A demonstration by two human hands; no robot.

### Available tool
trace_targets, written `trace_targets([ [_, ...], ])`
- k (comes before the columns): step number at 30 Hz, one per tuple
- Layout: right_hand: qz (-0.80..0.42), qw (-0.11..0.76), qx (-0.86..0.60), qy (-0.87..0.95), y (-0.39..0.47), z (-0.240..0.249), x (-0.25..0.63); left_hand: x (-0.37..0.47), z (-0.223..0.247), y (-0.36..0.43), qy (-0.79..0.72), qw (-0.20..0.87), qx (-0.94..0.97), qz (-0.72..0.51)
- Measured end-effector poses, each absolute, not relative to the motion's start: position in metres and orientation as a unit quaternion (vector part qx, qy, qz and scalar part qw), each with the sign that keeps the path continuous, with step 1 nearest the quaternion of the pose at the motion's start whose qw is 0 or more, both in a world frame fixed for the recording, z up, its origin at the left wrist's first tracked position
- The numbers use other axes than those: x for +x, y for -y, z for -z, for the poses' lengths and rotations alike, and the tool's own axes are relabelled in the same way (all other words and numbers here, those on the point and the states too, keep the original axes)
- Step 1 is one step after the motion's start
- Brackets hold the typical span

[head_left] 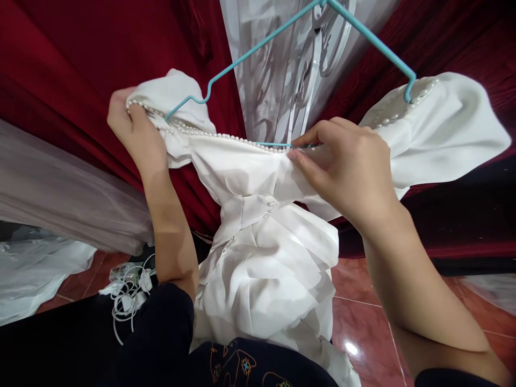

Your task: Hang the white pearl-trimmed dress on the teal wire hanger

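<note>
A white dress [258, 269] with a pearl-beaded neckline and puffed sleeves hangs on a light blue hanger [258, 49]. My left hand [131, 121] is closed around the beaded edge of the sleeve at the left. With thumb and forefinger, my right hand [346, 161] pinches the neckline right of its middle. The hanger's left end shows inside the left sleeve, and its right end goes into the right sleeve. Part of its lower bar shows just behind the pearls. The skirt drops toward my lap, its lower end partly out of view.
Dark red curtains [72, 64] hang behind, with a white curved metal frame [312, 75] between them. At left are pale sheer fabric [68, 183] and white cables [129, 295] on a black surface [60, 344]. Reddish tiles [358, 306] cover the floor.
</note>
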State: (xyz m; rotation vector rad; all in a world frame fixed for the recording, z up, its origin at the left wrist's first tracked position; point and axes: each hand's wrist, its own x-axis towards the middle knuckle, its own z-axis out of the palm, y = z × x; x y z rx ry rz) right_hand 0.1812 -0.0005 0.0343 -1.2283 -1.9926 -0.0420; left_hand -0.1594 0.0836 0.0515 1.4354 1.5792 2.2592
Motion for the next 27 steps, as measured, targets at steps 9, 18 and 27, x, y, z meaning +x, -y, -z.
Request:
trace_targets([
  [9, -0.029, 0.448, -0.447, 0.774, -0.003, -0.025, 0.179, -0.162, 0.023, -0.054, -0.522, 0.181, 0.536, -0.638],
  [18, -0.043, 0.477, -0.440, 0.759, 0.003, -0.015, 0.167, -0.042, 0.001, -0.005, -0.272, 0.310, 0.589, -0.694],
  [27, 0.170, 0.615, -0.445, 0.628, -0.024, -0.012, 0.219, -0.019, 0.002, -0.017, -0.308, 0.248, 0.526, -0.753],
])
